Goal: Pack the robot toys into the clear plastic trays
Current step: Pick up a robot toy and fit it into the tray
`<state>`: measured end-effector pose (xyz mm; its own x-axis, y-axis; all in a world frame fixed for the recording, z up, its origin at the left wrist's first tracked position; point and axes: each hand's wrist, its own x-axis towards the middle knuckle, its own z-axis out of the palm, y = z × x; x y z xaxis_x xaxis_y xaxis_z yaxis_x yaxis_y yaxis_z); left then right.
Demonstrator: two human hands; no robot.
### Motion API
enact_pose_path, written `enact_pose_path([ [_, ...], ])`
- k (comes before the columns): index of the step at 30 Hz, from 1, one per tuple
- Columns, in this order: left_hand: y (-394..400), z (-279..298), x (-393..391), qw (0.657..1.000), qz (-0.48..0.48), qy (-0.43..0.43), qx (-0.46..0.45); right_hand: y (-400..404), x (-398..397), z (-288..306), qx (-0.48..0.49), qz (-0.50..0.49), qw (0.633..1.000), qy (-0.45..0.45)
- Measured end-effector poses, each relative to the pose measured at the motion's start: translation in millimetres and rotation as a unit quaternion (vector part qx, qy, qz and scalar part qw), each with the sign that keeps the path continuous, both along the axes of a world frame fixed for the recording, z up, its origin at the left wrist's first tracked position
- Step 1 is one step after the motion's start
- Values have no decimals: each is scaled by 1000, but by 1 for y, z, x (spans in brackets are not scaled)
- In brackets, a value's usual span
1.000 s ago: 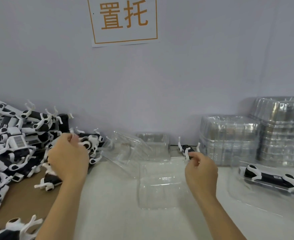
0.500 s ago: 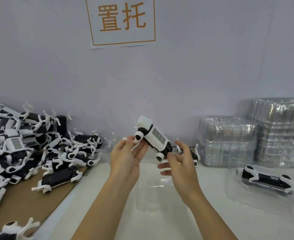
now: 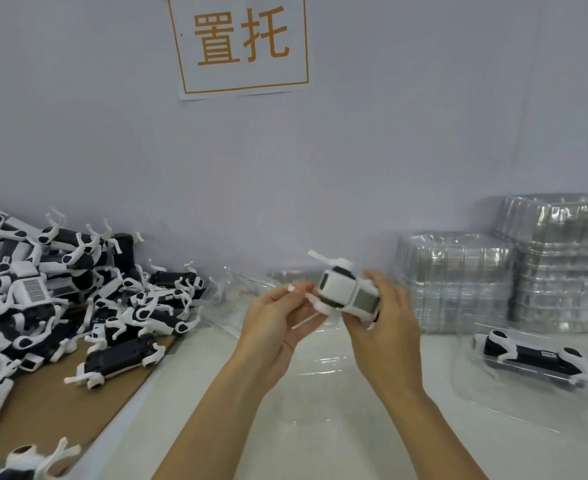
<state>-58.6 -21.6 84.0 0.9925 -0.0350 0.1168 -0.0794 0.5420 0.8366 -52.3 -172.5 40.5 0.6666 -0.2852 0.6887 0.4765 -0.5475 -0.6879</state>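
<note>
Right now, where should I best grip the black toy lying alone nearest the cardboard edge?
Probably grip the black robot toy across its long flat body, coming from above. Its thin white legs stick out at both ends and look fragile, while the middle lies clear on the cardboard.

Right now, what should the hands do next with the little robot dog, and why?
Probably lower the robot toy into the empty clear tray lying on the table just beneath it. The left hand and right hand hold it in the air above that tray, and a packed toy already sits in a tray to the right.
</note>
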Motion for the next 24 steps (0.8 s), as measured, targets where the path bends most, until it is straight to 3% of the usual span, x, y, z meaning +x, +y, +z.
enact_pose_path([
  [3, 11, -9, 6, 982, 112, -32, 148, -7, 3, 2, 94, 31, 994, 40],
  [6, 19, -30, 10, 909, 225, -59, 345, -19, 8, 3, 107, 22, 993, 51],
  [9, 20, -64, 16, 872, 209, -32, 442, -28, 11, 4, 59, 10, 996, 73],
  [14, 26, -82, 22, 920, 98, 67, 374, -29, 13, 7, 9, 28, 991, 131],
  [18, 37, -82, 21, 931, 44, 85, 352, -28, 11, 12, -101, 71, 974, 192],
  [24, 38, -80, 19, 952, 13, 93, 292, -19, 8, 10, -136, 129, 938, 293],
])
